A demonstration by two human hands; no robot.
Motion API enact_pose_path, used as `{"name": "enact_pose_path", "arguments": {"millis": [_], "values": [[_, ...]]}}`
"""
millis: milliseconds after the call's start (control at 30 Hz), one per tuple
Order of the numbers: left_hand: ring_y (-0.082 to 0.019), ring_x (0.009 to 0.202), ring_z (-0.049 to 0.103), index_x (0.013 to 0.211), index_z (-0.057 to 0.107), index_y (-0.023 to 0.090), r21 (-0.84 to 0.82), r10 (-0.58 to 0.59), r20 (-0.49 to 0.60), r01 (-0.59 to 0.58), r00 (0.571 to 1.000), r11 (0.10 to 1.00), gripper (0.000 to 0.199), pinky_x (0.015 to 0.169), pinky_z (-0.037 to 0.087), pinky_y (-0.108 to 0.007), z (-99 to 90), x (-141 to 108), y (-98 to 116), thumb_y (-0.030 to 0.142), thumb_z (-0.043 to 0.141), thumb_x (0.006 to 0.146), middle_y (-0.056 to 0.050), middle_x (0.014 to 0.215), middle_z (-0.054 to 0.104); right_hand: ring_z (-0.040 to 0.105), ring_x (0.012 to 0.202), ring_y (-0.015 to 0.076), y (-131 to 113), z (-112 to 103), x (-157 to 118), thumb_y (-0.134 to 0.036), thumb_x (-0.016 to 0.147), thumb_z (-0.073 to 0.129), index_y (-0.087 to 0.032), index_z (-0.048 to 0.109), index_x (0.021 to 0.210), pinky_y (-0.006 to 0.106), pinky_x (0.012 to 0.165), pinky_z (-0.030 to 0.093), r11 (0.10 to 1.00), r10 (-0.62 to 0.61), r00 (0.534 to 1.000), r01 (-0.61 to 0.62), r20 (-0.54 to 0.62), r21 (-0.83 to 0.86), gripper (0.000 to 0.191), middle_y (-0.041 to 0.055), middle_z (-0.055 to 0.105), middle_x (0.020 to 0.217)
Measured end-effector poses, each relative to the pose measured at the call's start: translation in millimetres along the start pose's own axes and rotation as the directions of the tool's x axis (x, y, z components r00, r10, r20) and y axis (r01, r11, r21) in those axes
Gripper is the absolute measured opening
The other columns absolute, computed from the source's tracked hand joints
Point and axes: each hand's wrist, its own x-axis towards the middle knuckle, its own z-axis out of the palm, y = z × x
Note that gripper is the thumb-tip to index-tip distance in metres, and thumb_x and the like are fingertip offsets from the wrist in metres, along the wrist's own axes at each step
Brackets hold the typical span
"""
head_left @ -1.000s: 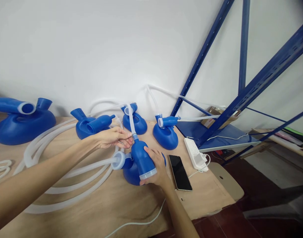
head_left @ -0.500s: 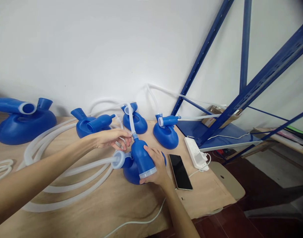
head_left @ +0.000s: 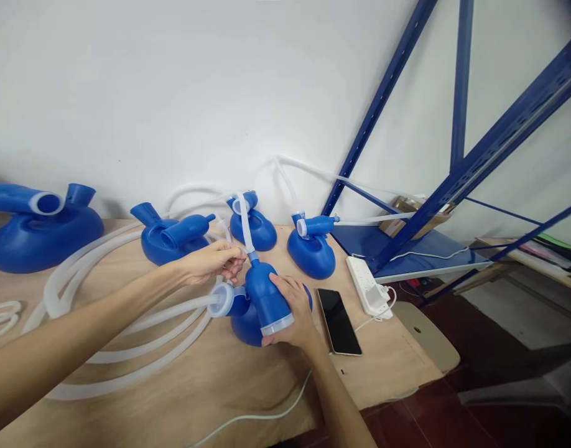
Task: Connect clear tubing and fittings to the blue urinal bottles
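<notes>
A phone (head_left: 338, 323) lies beside a power strip (head_left: 364, 277), near a blue rack (head_left: 461, 93) holding a cardboard box (head_left: 394, 228).

Looked forward and down from the head, above the near side of the wooden surface (head_left: 187, 389). Faced the white wall (head_left: 173, 93), with blue rack (head_left: 461, 93) to the right. Took in left hand (head_left: 216, 261) and right hand (head_left: 295, 314) at close range near the middle, with floor (head_left: 407, 423) at lower right.

The left hand (head_left: 218, 261), its fingers more spread half a second ago, now curls them closer together beside the near end of the white tube (head_left: 247, 230)
</notes>
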Motion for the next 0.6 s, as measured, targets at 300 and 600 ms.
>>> {"name": "enact_pose_path", "arguments": {"millis": [300,600], "values": [[-0.014,0.056,0.066,0.062,0.062,0.014,0.098,0.024,0.016,-0.025,1.0,0.995,0.022,0.053,0.046,-0.019,2.1,-7,5,0.028,0.065,0.078,-0.001,0.056,0.058,0.07,0.117,0.0398,0,-1,-1,-0.094,0.058,0.075,-0.023,0.055,0.155,0.054,0.107,0.05,1.0,-0.025,1.0,0.026,-0.012,0.011,0.121,0.0146,0.073,0.135],[-0.009,0.043,0.05,0.06,0.058,0.017,0.144,-0.03,0.117,0.013,0.993,0.99,0.017,0.061,0.059,-0.028,-4.3,1,13,0.026,0.062,0.074,0.002,0.051,0.055,0.07,0.118,0.0407,-1,-3,-2,-0.092,0.057,0.078,-0.023,0.056,0.154,0.056,0.107,0.051,1.0,-0.02,1.0,0.02,-0.009,0.019,0.121,0.0142,0.073,0.133]]}}
